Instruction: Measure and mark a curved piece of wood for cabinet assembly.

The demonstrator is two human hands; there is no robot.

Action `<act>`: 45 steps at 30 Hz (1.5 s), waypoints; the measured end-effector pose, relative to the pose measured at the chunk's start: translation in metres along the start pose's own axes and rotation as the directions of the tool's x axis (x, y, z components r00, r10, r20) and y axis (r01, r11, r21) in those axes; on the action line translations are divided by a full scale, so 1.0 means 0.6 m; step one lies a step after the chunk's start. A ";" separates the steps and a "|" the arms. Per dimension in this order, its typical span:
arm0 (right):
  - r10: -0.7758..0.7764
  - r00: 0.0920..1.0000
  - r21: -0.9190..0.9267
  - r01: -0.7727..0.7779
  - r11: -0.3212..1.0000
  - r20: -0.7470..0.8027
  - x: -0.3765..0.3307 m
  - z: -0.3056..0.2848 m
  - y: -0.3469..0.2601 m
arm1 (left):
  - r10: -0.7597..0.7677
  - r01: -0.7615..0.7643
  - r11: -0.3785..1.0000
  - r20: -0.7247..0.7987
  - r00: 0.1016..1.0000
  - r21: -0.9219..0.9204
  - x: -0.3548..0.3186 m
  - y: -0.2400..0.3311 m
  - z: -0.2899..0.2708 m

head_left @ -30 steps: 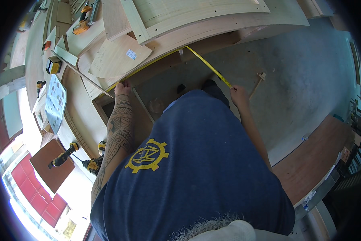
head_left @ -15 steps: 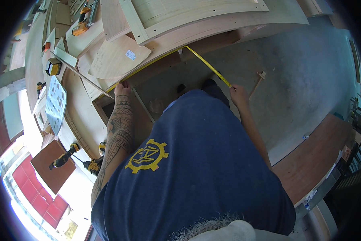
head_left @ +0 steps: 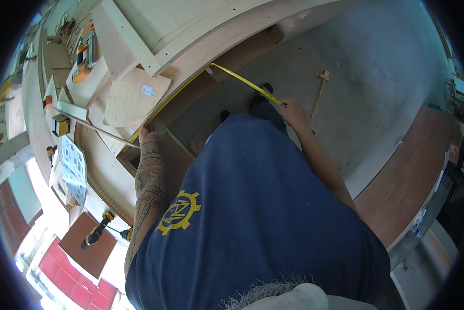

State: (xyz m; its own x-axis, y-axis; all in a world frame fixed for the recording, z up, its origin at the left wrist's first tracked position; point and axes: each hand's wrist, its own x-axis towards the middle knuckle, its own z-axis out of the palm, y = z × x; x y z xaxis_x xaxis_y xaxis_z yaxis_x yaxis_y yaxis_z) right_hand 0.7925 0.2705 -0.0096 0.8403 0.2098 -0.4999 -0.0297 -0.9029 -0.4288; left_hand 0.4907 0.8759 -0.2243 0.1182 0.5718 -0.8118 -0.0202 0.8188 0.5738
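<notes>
A yellow tape measure blade runs along the front edge of the plywood bench top, bends sharply near the middle of that edge, then slants across open air toward me. My left hand is closed on the blade at the bench edge, near its left corner. Farther right, my right hand grips the other stretch of blade, away from the bench and above the floor. Its fingers are wrapped round, and no tape case can be made out. Beside my left hand lies a thin wooden strip.
A plywood sheet with a label and a wooden frame lie on the bench. An orange-black power tool stands behind them. A wooden stick is on the floor. A cordless tool rests on a brown board at left.
The view has turned, so the bench slopes more steeply. Both hands keep hold of the tape measure, and the right hand appears slightly farther left and higher in the picture.
</notes>
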 end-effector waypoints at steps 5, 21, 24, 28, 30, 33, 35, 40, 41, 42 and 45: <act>0.035 0.997 -0.030 -0.037 0.999 -0.064 -0.003 0.016 0.042 | -0.123 0.073 0.955 -0.162 0.979 -0.286 -0.061 -0.054 0.128; 0.061 0.997 -0.016 -0.062 0.998 -0.053 -0.012 -0.005 0.024 | -0.106 0.028 0.933 -0.199 0.974 -0.359 -0.089 -0.047 0.142; 0.034 0.997 -0.021 -0.036 0.999 -0.063 -0.014 -0.007 0.018 | -0.078 0.008 0.941 -0.194 0.978 -0.339 -0.083 -0.042 0.130; 0.051 0.998 -0.035 -0.052 0.998 -0.028 -0.009 -0.009 0.013 | -0.126 0.049 0.920 -0.176 0.976 -0.389 -0.074 -0.028 0.118; 0.024 0.999 -0.055 -0.026 0.998 -0.037 -0.004 -0.006 0.017 | -0.133 0.046 0.915 -0.191 0.973 -0.400 -0.077 -0.031 0.119; 0.023 0.999 -0.053 -0.024 0.998 -0.025 0.002 -0.004 0.022 | -0.133 0.040 0.919 -0.213 0.968 -0.391 -0.089 -0.037 0.126; 0.024 0.999 -0.041 -0.025 0.999 -0.031 0.000 -0.004 0.018 | -0.125 0.033 0.927 -0.225 0.966 -0.373 -0.096 -0.039 0.129; 0.031 0.999 -0.023 -0.031 0.999 -0.024 0.005 -0.005 0.012 | -0.112 0.022 0.933 -0.232 0.966 -0.358 -0.104 -0.038 0.131; 0.031 0.999 -0.025 -0.031 0.999 -0.015 0.007 -0.005 0.012 | -0.112 0.021 0.933 -0.234 0.966 -0.360 -0.104 -0.037 0.130; 0.032 0.999 -0.027 -0.032 0.999 -0.007 0.008 -0.005 0.012 | -0.110 0.019 0.933 -0.233 0.966 -0.359 -0.105 -0.039 0.133; 0.045 0.999 -0.038 -0.045 0.998 0.014 0.011 -0.005 0.017 | -0.117 0.025 0.927 -0.226 0.967 -0.374 -0.103 -0.041 0.136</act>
State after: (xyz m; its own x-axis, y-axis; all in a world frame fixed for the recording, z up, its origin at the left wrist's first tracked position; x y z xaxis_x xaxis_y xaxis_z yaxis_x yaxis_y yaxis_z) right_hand 0.7995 0.2615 -0.0148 0.8305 0.1741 -0.5292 -0.0464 -0.9250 -0.3772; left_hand 0.5650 0.8161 -0.1792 -0.1082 0.4685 -0.8768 -0.3866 0.7927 0.4713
